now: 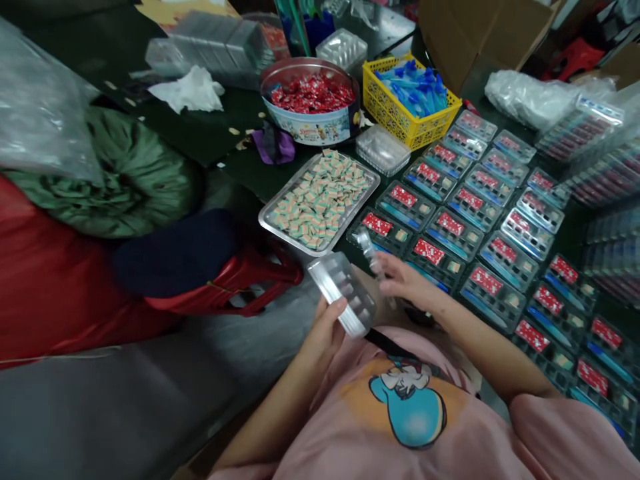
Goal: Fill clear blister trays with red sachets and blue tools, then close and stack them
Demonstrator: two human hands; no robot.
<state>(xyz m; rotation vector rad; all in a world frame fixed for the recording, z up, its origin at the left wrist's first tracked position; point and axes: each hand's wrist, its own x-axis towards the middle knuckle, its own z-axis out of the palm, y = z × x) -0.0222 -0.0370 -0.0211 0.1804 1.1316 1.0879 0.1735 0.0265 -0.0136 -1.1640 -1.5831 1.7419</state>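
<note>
My left hand (327,325) is closed round a stack of clear plastic blister trays (343,292), held tilted in front of my chest. My right hand (404,279) pinches one thin clear plastic tray (370,252) lifted off that stack, just above the near end of the rows of filled trays (453,230). Each filled tray holds a red packet, a blue item and a small striped eraser. A metal tray of striped erasers (320,200) lies just beyond my hands.
A round tin of red packets (313,100) and a yellow basket of blue items (407,97) stand further back. Red and green bags (100,220) lie at the left. Bagged and stacked packs fill the right side. Cardboard boxes stand behind.
</note>
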